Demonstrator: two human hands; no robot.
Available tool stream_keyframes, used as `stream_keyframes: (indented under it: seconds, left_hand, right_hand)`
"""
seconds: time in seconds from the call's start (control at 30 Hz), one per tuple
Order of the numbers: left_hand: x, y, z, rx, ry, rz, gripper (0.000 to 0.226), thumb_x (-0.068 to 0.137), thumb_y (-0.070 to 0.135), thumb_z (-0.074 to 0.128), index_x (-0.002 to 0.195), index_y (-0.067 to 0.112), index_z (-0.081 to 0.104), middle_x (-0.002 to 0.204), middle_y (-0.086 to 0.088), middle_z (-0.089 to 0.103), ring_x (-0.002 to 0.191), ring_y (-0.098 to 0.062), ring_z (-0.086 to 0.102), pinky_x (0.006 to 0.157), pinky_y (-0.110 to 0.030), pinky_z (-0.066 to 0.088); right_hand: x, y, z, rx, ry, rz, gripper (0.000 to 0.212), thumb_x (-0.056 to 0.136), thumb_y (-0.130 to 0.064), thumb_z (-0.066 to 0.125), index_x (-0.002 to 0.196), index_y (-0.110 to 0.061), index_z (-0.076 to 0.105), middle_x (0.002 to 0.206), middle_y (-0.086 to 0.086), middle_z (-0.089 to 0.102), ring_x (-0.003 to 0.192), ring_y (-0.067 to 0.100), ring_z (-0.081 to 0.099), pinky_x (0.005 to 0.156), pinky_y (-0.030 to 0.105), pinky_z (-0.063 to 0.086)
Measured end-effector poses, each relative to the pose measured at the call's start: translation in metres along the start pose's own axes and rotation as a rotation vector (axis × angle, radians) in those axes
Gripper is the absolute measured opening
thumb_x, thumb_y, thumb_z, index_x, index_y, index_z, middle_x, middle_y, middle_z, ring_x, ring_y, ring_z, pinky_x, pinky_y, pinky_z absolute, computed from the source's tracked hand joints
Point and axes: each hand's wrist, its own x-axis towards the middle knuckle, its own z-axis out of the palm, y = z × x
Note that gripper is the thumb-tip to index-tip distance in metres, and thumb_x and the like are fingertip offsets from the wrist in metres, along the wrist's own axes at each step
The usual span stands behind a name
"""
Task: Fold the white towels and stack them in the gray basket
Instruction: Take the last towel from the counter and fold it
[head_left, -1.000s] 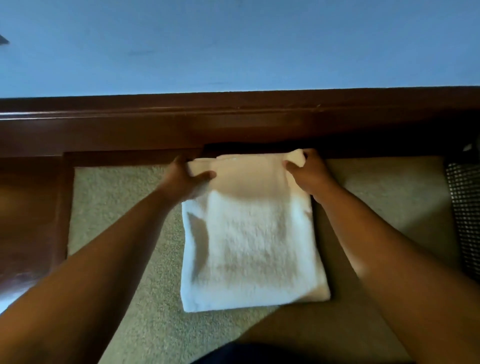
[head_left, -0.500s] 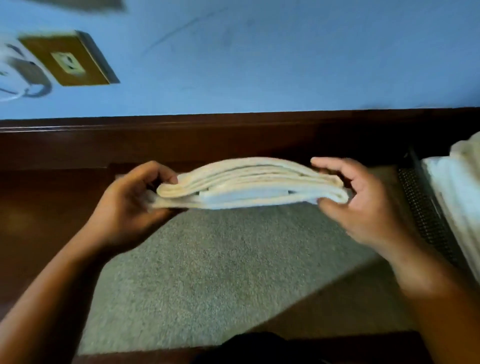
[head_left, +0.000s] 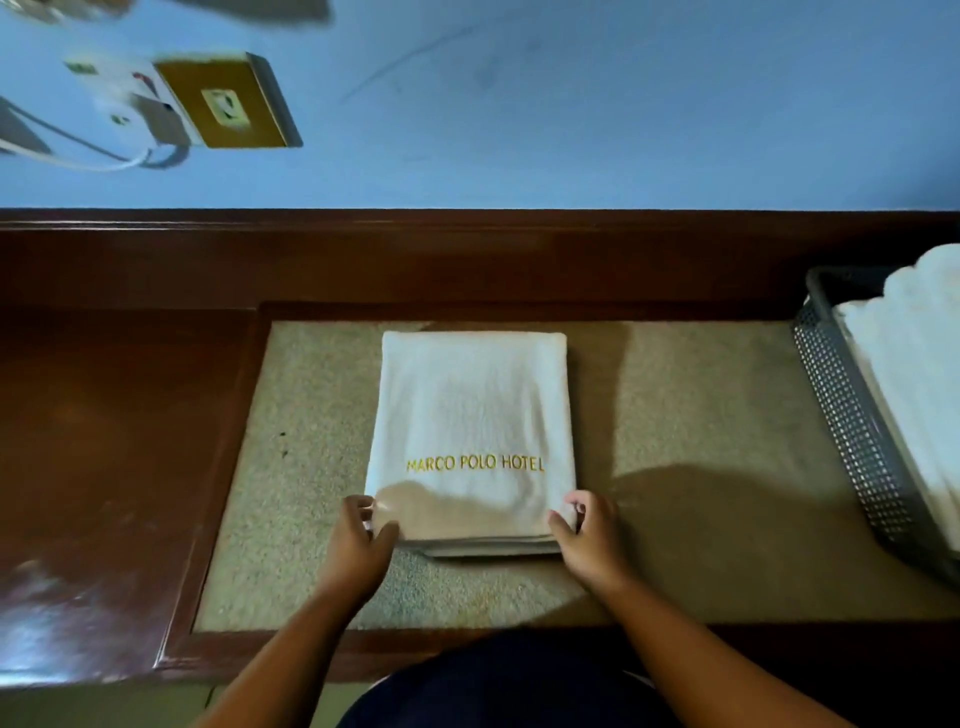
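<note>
Pinching near corners of folded white towel (head_left: 470, 415): left grip (head_left: 358, 540) curled on left corner, right grip (head_left: 587, 540) curled on right corner. Lying flat mid-tabletop (head_left: 701, 415), long axis pointing away from body, lettering up. Gray basket (head_left: 852, 431) well off to right, holding stacked towels (head_left: 914, 384). Nearer right grip. Probably next: lift with both, carry rightward, set squarely on stack.

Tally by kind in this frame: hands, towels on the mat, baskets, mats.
Hands: 2, left hand, right hand
Mat: 1
Towel on the mat: 1
Basket: 1
Total: 5
Towels in the basket: overlapping pile, uncountable
</note>
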Motion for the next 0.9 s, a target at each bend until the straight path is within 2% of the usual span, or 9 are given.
stream_keyframes:
  seconds: [0.1, 0.2, 0.3, 0.37, 0.43, 0.6, 0.73, 0.8, 0.9]
  left_hand:
    - [0.014, 0.01, 0.002, -0.024, -0.054, -0.156, 0.038, 0.09, 0.037, 0.073, 0.112, 0.015, 0.051, 0.101, -0.005, 0.065, 0.087, -0.024, 0.065, 0.07, -0.036, 0.052]
    - [0.023, 0.015, -0.002, -0.073, -0.094, -0.195, 0.027, 0.092, 0.027, 0.07, 0.108, 0.006, 0.066, 0.089, -0.009, 0.069, 0.081, -0.027, 0.065, 0.067, -0.033, 0.049]
    - [0.024, 0.013, -0.01, -0.223, 0.01, -0.204, 0.025, 0.09, 0.025, 0.069, 0.102, 0.004, 0.069, 0.081, -0.011, 0.067, 0.075, -0.029, 0.061, 0.068, -0.035, 0.046]
    - [0.018, 0.011, -0.012, -0.223, 0.05, -0.185, 0.024, 0.091, 0.025, 0.068, 0.102, 0.004, 0.068, 0.082, -0.012, 0.067, 0.076, -0.029, 0.061, 0.067, -0.036, 0.046]
    - [0.013, 0.002, -0.008, -0.139, 0.061, -0.183, 0.02, 0.095, 0.021, 0.066, 0.106, 0.004, 0.068, 0.086, -0.01, 0.068, 0.079, -0.026, 0.063, 0.066, -0.034, 0.048]
    - [0.007, -0.005, -0.005, -0.025, 0.052, -0.216, 0.029, 0.09, 0.03, 0.068, 0.112, 0.011, 0.066, 0.102, -0.011, 0.064, 0.084, -0.027, 0.064, 0.078, -0.043, 0.057]
    - [0.004, 0.01, -0.013, -0.099, -0.005, -0.242, 0.025, 0.081, 0.029, 0.07, 0.096, 0.01, 0.069, 0.088, -0.011, 0.069, 0.078, -0.027, 0.064, 0.06, -0.031, 0.047]
    - [0.003, 0.016, -0.019, -0.152, -0.041, -0.251, 0.025, 0.075, 0.03, 0.072, 0.091, 0.011, 0.07, 0.086, -0.012, 0.071, 0.076, -0.028, 0.064, 0.058, -0.03, 0.047]
    - [0.006, 0.017, -0.023, -0.179, -0.081, -0.277, 0.009, 0.086, 0.01, 0.07, 0.094, 0.005, 0.07, 0.086, -0.014, 0.067, 0.069, -0.022, 0.057, 0.045, -0.022, 0.042]
  right_hand:
    - [0.01, -0.011, -0.009, 0.067, -0.092, 0.153, 0.032, 0.085, -0.02, 0.076, 0.106, -0.016, 0.051, 0.085, -0.001, 0.053, 0.082, 0.021, 0.056, 0.067, 0.025, 0.042]
    - [0.017, -0.018, -0.014, 0.053, -0.156, 0.221, 0.041, 0.084, -0.02, 0.078, 0.11, -0.018, 0.047, 0.088, -0.001, 0.055, 0.08, 0.016, 0.056, 0.065, 0.025, 0.042]
    - [0.022, -0.025, -0.014, 0.133, -0.176, 0.324, 0.041, 0.08, -0.015, 0.078, 0.112, -0.016, 0.052, 0.098, 0.003, 0.065, 0.08, 0.015, 0.061, 0.055, 0.022, 0.043]
    - [0.021, -0.023, -0.011, 0.165, -0.24, 0.36, 0.036, 0.081, -0.013, 0.076, 0.11, -0.012, 0.056, 0.093, 0.004, 0.068, 0.071, 0.015, 0.063, 0.05, 0.023, 0.045]
    - [0.017, -0.018, -0.01, 0.071, -0.284, 0.345, 0.029, 0.082, -0.017, 0.076, 0.106, -0.012, 0.06, 0.088, 0.003, 0.069, 0.068, 0.014, 0.062, 0.054, 0.023, 0.046]
    - [0.008, -0.018, -0.011, -0.106, -0.289, 0.299, 0.02, 0.085, -0.034, 0.071, 0.094, -0.018, 0.063, 0.099, 0.001, 0.07, 0.086, 0.017, 0.065, 0.07, 0.025, 0.047]
    - [0.008, -0.022, -0.013, -0.164, -0.301, 0.328, 0.029, 0.082, -0.04, 0.064, 0.096, -0.016, 0.069, 0.099, 0.003, 0.073, 0.088, 0.02, 0.068, 0.075, 0.027, 0.052]
    - [0.01, -0.026, -0.014, -0.106, -0.309, 0.364, 0.023, 0.083, -0.035, 0.063, 0.089, -0.014, 0.069, 0.087, 0.003, 0.071, 0.079, 0.02, 0.067, 0.064, 0.024, 0.049]
    - [0.012, -0.033, -0.018, -0.059, -0.328, 0.416, 0.016, 0.086, -0.028, 0.061, 0.079, -0.015, 0.065, 0.068, 0.0, 0.06, 0.059, 0.015, 0.056, 0.048, 0.019, 0.035]
